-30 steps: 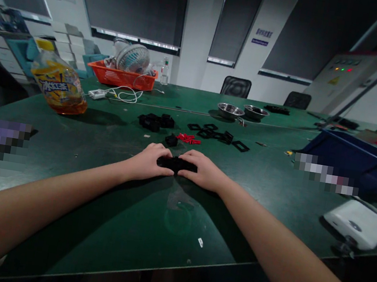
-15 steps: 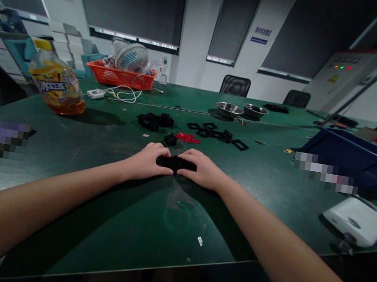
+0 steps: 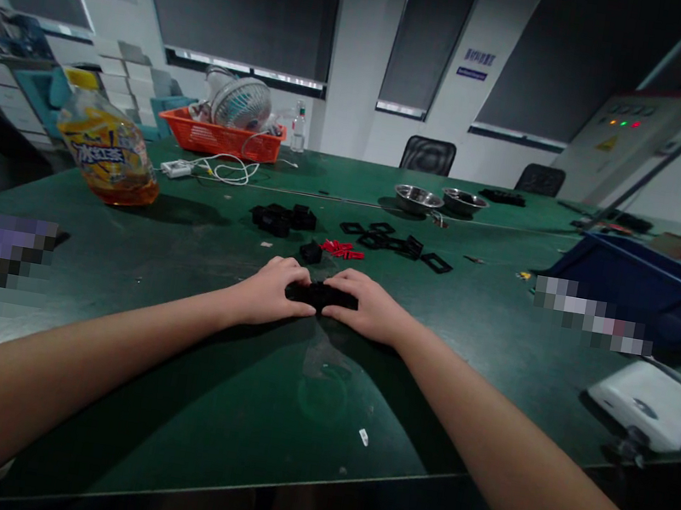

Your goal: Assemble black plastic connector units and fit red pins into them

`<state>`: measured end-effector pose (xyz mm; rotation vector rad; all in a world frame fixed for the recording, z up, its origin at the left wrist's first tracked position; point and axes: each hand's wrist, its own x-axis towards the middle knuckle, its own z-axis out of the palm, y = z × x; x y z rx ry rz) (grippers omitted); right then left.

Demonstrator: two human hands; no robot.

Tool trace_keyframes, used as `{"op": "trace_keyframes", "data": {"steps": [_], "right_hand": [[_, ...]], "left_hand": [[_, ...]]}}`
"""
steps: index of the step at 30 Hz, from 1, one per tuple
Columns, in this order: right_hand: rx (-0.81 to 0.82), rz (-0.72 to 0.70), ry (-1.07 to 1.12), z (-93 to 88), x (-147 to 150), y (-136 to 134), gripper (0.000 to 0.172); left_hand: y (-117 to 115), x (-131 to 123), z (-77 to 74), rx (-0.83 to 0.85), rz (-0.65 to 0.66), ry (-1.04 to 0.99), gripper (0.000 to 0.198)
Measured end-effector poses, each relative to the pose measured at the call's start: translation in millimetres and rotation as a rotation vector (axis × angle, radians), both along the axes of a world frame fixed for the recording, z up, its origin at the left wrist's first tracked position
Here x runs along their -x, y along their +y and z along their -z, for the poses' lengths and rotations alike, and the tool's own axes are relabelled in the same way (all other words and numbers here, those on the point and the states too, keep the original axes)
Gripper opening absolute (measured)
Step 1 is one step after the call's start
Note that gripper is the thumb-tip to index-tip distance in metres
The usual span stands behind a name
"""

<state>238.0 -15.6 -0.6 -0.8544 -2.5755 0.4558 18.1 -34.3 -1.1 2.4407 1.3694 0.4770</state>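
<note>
Black plastic-looking and dark, the piece (image 3: 319, 296) sits between the two hands at the near middle of the green table (image 3: 238, 411), its outline too dim to make out fully. At its nine o'clock the left hand (image 3: 273, 293) is clamped on one end, thumb on the near side and fingers curled over the far side; at three o'clock the right hand (image 3: 371, 309) grips the other end the same way, and the thumb tips lie close to each other. Taking clock directions from that piece, with twelve pointing straight away from the person, a small black block (image 3: 311, 252) lies just beyond the left fingers, between eleven and twelve. Red clips (image 3: 344, 251) are scattered just past twelve, beside the block. A cluster of black parts (image 3: 275, 219) rests at eleven, and flat black frames (image 3: 436, 262) spread out at one, some overlapping. Farther off at one stand two metal bowls (image 3: 417, 202). A bottle with a yellow cap (image 3: 107, 153) leans into view at ten, an orange basket (image 3: 223, 139) holding a fan (image 3: 243, 104) is near eleven, and a white case (image 3: 649, 406) lies at three.
</note>
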Motion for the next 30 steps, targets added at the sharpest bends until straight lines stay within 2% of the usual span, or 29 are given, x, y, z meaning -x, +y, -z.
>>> {"op": "trace_keyframes", "data": {"steps": [30], "right_hand": [[-0.006, -0.005, 0.027, 0.4, 1.2, 0.2, 0.03]], "left_hand": [[-1.7, -1.1, 0.0, -0.01, -0.012, 0.003, 0.033]]}}
